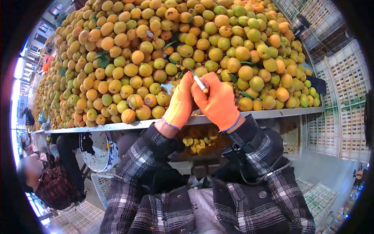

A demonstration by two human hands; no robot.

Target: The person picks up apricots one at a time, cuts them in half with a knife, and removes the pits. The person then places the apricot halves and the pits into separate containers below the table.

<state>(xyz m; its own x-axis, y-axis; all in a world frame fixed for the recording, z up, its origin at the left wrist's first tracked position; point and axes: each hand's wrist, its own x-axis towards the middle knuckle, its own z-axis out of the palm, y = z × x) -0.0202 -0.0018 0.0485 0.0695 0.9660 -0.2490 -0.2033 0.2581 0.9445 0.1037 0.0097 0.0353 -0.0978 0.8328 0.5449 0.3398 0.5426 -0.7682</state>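
Both my hands wear orange knit gloves and meet over the near edge of a big heap of apricots (pixel 144 70). My right hand (pixel 216 100) is closed around a small white-handled knife (pixel 200 82), whose thin tip points away from me and to the left. Close beside it, my left hand (pixel 180 102) has its fingers curled inward; whatever they hold is hidden behind the gloves. Yellow and orange apricots, some green or brown-spotted, lie all around, with a few leaves (pixel 103 59) among them.
A metal table rim (pixel 272 114) runs along the heap's front. Below my wrists are cut apricot pieces (pixel 199 143). A white bucket (pixel 95 152) stands at lower left, near a seated person (pixel 54 179). White plastic crates (pixel 343 97) are stacked at right.
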